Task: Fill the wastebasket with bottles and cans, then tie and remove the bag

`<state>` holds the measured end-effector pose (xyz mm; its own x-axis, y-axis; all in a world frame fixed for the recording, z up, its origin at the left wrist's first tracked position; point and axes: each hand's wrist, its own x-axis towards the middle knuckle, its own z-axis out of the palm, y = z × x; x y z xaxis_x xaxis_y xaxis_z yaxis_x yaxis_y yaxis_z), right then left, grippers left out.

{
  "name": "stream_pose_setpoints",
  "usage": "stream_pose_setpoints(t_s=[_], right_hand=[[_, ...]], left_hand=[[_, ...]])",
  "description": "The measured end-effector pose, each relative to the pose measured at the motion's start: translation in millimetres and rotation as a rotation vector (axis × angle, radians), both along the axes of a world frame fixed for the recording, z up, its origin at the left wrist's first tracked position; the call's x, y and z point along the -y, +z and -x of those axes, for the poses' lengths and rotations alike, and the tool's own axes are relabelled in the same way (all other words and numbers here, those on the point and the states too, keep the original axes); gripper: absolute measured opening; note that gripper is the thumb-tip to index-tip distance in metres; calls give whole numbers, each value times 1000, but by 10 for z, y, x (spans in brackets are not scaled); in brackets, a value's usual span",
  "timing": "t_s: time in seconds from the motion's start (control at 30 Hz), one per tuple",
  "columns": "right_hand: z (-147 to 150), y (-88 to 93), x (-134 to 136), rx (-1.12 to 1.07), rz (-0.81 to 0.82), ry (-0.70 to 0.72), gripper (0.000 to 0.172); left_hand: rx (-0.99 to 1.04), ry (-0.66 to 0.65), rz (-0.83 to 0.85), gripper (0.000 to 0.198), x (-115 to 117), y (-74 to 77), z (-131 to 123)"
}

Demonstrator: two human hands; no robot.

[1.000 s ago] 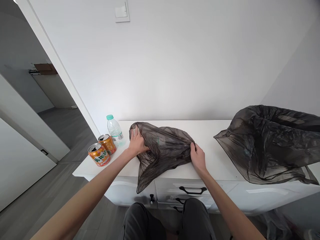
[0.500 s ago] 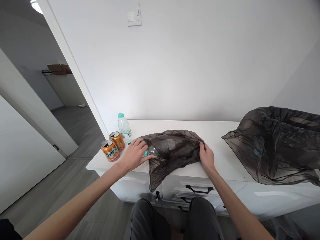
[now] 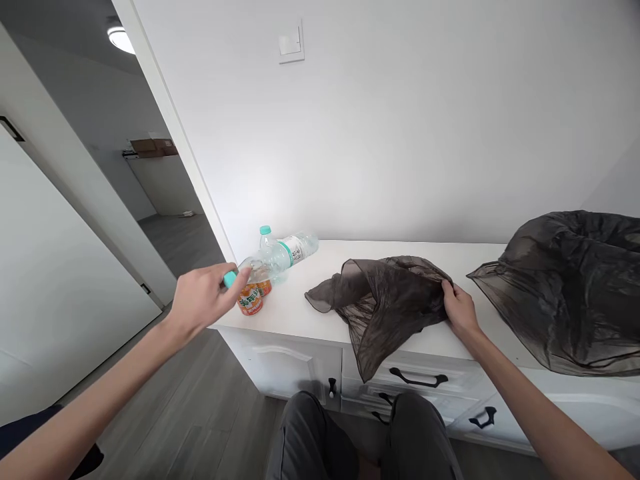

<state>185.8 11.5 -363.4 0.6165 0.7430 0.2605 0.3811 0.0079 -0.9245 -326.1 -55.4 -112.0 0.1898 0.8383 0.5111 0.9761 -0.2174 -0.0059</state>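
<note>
By its green-capped neck, my left hand (image 3: 207, 297) grips a clear plastic bottle (image 3: 295, 250), tilted with its base toward the upper right. Behind it, a second bottle (image 3: 265, 235) stands upright, mostly hidden. Two orange drink cans (image 3: 249, 300) sit beneath the held bottle, partly covered by it. My right hand (image 3: 459, 308) pinches the edge of a thin black plastic bag (image 3: 400, 300). That bag lies crumpled and flattened over the white cabinet top (image 3: 310, 330), one corner hanging past the front edge.
A larger black plastic bag (image 3: 560, 287) bulges on the cabinet at the right. Black drawer handles (image 3: 419, 378) stick out from the cabinet front, close to my knees. A white wall with a light switch (image 3: 291, 44) rises behind. A doorway opens at the left.
The bottle has come out of the bag in my left hand, moving left and up over the cans. The bag has gone flatter, its edge still in my right hand. The view has shifted slightly.
</note>
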Motion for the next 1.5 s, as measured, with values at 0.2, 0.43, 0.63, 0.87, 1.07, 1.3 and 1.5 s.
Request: stream_pose_setpoints(t_s=[0.2,0.43,0.63,0.87,1.07,1.3,1.5], right_hand=[[-2,-71,-16,-40,26,41,54],[-27,-77,-13,-34,14,52,61],[-22,-52,-13,-36,15,82,61],[-6,-42,-15,-50,10,89,56],[78,68,204,-99,-101,-41,62],[767,561,1056,476,-280,197,28],[1404,682,1301,868,30,753,44]], left_hand=[[-165,114,49,55,-351,269,-184],[-246,113,108,51,-815,218,-314],[-247,143,172,56,-1063,154,-332],[-300,189,186,61,-1144,92,-343],[-152,101,-42,52,-882,105,-193],[-141,-461,100,25,-456,-281,-316],[181,-528,328,48,-488,-1229,-1090]])
